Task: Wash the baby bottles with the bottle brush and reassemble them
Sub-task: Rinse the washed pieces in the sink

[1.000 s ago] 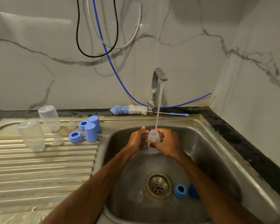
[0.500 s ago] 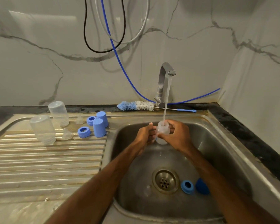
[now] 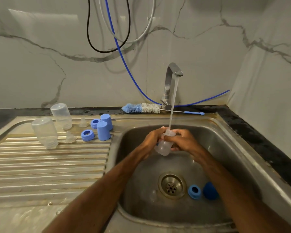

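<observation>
**Drainboard.** At the far-left corner of the drainboard [image 3: 49,167], two clear bottles [image 3: 44,132] stand mouth down. Just right of them sit two clear teats [image 3: 70,137], two blue rings [image 3: 87,135] and two blue caps [image 3: 103,131]. The caps are nearest the edge shared with the sink [image 3: 141,118].

**Brush.** The bottle brush [image 3: 141,108] lies on the sink's back rim with its long axis along that rim. Its bristle head points left and its handle runs right, past the base of the tap [image 3: 170,84]. Nothing touches it.

**Hands.** Over the back half of the basin, your left hand [image 3: 151,140] curls its fingers round the left side of a third bottle [image 3: 164,146]. Your right hand [image 3: 183,140] wraps its fingers round the neck and right side. The third bottle is near upright, mouth up and tipped slightly toward the tap, and the water stream [image 3: 173,106] falls onto its mouth.

**Basin floor.** Right of the drain [image 3: 172,184] lie a loose ring [image 3: 194,191] and a loose cap [image 3: 210,190], just beside each other.

**Assessment.** The step in hand is rinsing, and nothing is reassembled yet. The brush lies beyond your knuckles, with its handle nearer your right hand and its head nearer your left. Reaching for it would mean freeing one hand.
</observation>
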